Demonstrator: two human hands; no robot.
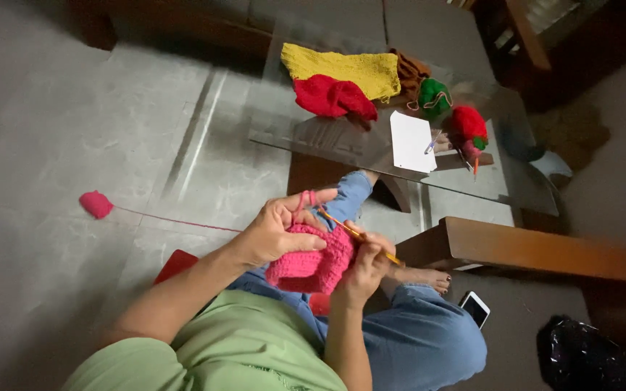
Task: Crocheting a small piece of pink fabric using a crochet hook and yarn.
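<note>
A pink knit piece [311, 262] is held over the lap, between both hands. The left hand [280, 233] is closed on its upper edge, with pink yarn looped over the fingers; the strand is seen running left across the floor to a pink yarn ball [96, 204]. The right hand [362, 269] is closed on a yellow hook [360, 236], its tip at the piece's top edge. On the glass bench [327, 137], a yellow cloth [342, 69] and red cloth [331, 96] are laid near the far edge, a white card [411, 142] near the front edge. A phone [475, 308] lies on the floor
</note>
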